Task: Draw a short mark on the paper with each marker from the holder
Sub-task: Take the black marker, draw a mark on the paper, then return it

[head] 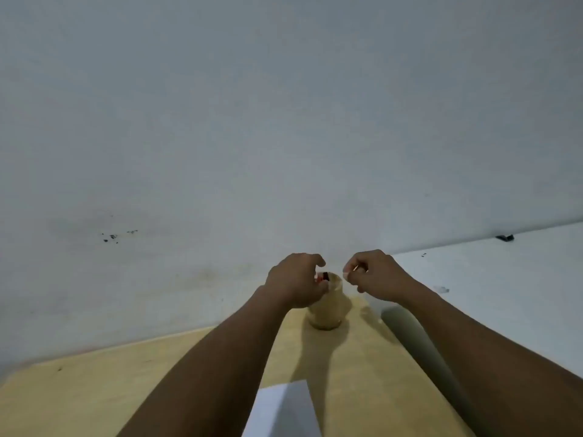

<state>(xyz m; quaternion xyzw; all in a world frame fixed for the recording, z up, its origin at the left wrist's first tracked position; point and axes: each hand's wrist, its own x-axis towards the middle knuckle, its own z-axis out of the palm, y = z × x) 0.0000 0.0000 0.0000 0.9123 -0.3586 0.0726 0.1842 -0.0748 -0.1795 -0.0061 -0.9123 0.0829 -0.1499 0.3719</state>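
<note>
A tan cylindrical holder (326,310) stands at the far end of the wooden table (126,383). Red and black marker tops (323,276) stick out of its mouth. My left hand (295,279) hovers at the holder's left rim, with curled fingers above the marker tops and the thumb below them; a gap remains. My right hand (375,275) is just right of the holder, fingertips pinched together, with nothing clearly in them. A white sheet of paper (284,408) lies near the bottom edge, between my forearms.
A pale wall (284,121) rises directly behind the table. A white surface (504,294) adjoins the table on the right, with a small dark object (504,237) at its back. A grey rolled tube (410,335) lies under my right forearm.
</note>
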